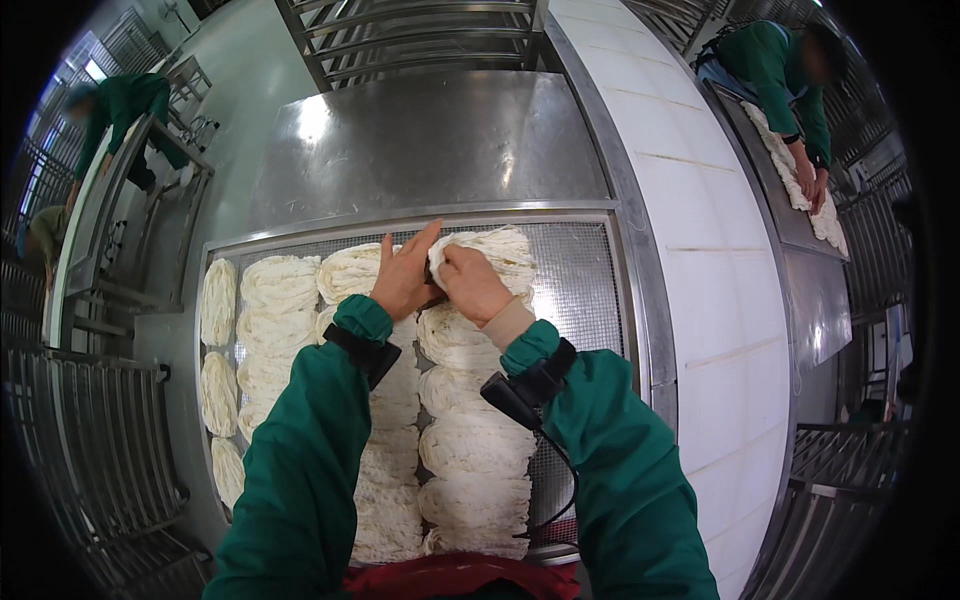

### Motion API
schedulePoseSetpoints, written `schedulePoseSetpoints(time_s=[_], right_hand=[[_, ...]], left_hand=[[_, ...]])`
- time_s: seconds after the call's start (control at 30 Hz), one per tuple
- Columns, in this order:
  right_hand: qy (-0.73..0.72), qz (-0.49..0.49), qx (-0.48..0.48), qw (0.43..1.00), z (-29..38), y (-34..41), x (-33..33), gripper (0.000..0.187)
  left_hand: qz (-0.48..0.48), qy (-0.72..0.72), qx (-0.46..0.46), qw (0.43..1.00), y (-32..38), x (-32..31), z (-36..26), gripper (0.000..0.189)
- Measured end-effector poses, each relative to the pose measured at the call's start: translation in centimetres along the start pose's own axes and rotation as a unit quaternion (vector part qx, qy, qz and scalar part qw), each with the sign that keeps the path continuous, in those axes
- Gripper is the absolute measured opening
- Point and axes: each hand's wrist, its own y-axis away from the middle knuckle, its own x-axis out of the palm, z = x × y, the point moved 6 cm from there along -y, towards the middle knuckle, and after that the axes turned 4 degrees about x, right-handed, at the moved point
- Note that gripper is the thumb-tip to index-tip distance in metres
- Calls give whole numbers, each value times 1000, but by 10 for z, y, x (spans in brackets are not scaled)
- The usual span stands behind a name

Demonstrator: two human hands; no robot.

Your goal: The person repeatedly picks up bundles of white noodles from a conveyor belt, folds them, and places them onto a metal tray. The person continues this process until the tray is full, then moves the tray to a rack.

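Folded bundles of pale noodle-like strands (472,390) lie in rows on a metal mesh tray (581,292) with a steel frame. At the far end of the third full row, my right hand (474,283) grips the left end of a pale bundle (499,251), fingers curled into it. Just left of it, my left hand (407,274) is raised on edge with its fingers extended and thumb apart; its lower fingers are partly hidden, and whether they touch the bundle I cannot tell. Another bundle (349,271) lies left of my left hand.
Beyond the tray is a steel tabletop (435,142), with a steel rack (420,37) behind it. A white conveyor belt (697,247) runs along the right. Across it, a person (780,75) handles a pale strip (795,180). At far left, another person (124,112) bends over a table.
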Motion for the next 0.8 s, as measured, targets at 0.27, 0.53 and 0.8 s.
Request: schedulePoseSetpoints(time_s=[0.27,0.53,0.8], right_hand=[[240,-126,-114,956,-6,22,-54,41],[450,-99,-106,881,-56,8,-47,53],[410,-107,-106,900,-46,14,-53,54]], left_hand=[[-139,20,82,987,19,-24,-9,49],[-145,-137,-46,979,11,4,-1,14],[-167,23,54,984,14,-16,-13,27]])
